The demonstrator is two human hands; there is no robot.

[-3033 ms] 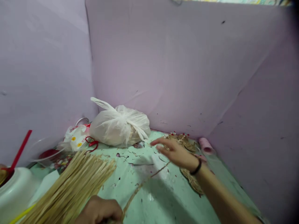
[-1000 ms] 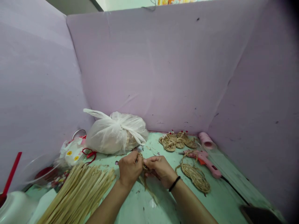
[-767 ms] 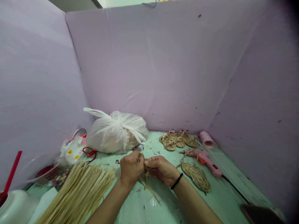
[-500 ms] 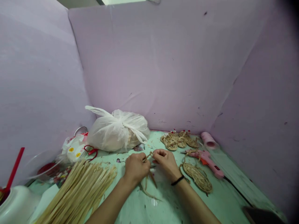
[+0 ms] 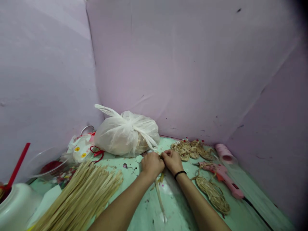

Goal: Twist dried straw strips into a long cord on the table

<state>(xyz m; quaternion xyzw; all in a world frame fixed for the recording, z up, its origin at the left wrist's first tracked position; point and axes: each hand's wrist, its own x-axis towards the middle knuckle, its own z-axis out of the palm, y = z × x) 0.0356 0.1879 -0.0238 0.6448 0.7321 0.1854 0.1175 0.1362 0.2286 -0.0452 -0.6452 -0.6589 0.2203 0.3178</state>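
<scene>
My left hand (image 5: 152, 165) is closed around a dry plant-fibre strip, whose loose tail (image 5: 159, 197) hangs below it over the green tabletop. Close beside it, my right hand (image 5: 172, 162), with a black band on the wrist, pinches the strip's other part between thumb and fingers. The short stretch between the two hands is mostly hidden by fingers. To the right of my right forearm lies a coiled bundle of twisted fibre cord (image 5: 211, 192).
A pile of flat dry strips (image 5: 79, 199) lies at left. Behind are a tied white plastic bag (image 5: 126, 136) and coiled fibre pieces (image 5: 183, 149) with red-headed pins. A pink glue gun (image 5: 225, 178), a pink thread spool (image 5: 225, 153) and a white jar (image 5: 19, 205) flank the work area.
My hands have come closer together, and the twisted stretch between them is now largely covered. The strip's tail hangs straighter. The whole view has shifted slightly.
</scene>
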